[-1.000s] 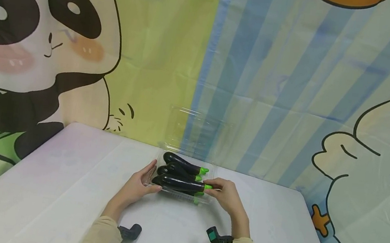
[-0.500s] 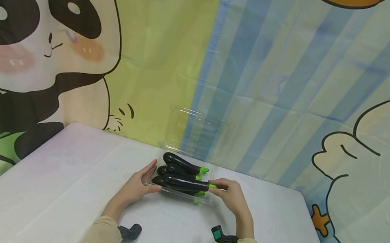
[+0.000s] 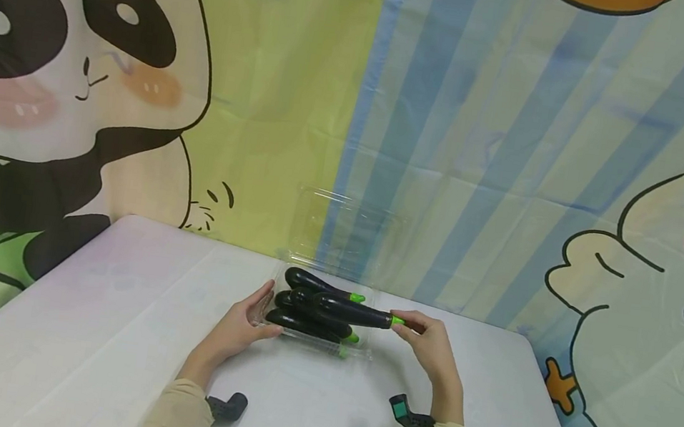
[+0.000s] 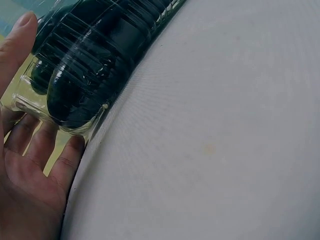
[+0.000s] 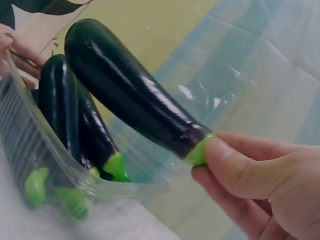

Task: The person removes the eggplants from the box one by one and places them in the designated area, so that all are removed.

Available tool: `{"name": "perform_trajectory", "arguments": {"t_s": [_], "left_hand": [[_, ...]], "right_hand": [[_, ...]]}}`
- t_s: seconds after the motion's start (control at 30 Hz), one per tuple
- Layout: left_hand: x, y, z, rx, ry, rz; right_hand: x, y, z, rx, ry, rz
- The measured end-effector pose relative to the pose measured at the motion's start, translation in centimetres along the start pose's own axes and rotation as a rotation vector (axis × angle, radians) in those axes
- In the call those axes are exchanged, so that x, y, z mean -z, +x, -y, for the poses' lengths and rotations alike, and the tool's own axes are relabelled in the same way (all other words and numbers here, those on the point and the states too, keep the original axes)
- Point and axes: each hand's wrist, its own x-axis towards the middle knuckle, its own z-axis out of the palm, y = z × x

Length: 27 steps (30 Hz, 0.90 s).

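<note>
Your right hand has its grip pinched on the green stem of a dark purple eggplant. That eggplant is held above the clear plastic container, its rounded end over the other eggplants and its stem end reaching past the right wall. Your left hand grasps the container's left end, the thumb at the front side and the fingers around the end wall. The container rests on the white tabletop, its clear lid raised behind it. A panda is printed on the yellow part of the backdrop.
</note>
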Motion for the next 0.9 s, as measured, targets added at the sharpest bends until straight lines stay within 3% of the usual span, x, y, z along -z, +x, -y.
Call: {"name": "perform_trajectory", "arguments": {"t_s": [0.2,0.67,0.9], "left_hand": [[0.0,0.2,0.2,0.006,0.004,-0.001],[-0.1,0.3,0.4,-0.032,-0.059,0.032],[0.0,0.2,0.2,0.005,-0.058,0.023]], "right_hand": [[0.9,0.1,-0.6,0.016,0.042,-0.116],[3.5,-0.1,-3.2,-0.085,0.098,-0.394],[4.0,0.1,-5.2,-0.088,0.141,-0.465]]}}
